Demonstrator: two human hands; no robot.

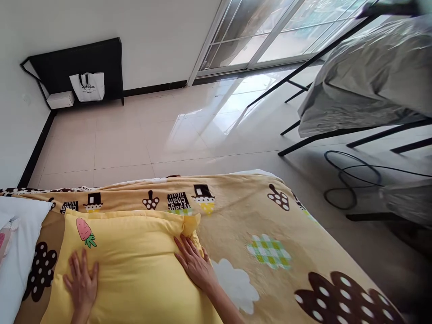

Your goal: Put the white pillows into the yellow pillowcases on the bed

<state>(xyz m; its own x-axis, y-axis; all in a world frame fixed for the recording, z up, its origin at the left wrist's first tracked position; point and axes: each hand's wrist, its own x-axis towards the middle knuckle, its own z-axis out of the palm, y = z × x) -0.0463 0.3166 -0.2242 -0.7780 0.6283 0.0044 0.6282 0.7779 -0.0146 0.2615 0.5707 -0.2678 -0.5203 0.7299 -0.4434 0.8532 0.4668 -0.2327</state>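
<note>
A yellow pillow [135, 270] with a printed carrot near its far left corner lies flat on a tan patterned blanket [232, 211]. My left hand [82, 279] rests on the left part of the pillow, below the carrot, with its fingers spread. On the pillow's right edge lies my right hand [195, 261], fingers stretched out flat beside the bunched corner of the pillowcase. Neither hand grips anything. The pillow's near edge runs out of view at the bottom.
White bedding [23, 252] lies at the left. Beyond the bed, a black stand [101, 54] holds a white bag [89, 87] and a white box [60, 100]. A plastic-covered rack [367, 81] and a coiled cable [354, 168] are at the right. A glass sliding door [256, 36] stands behind.
</note>
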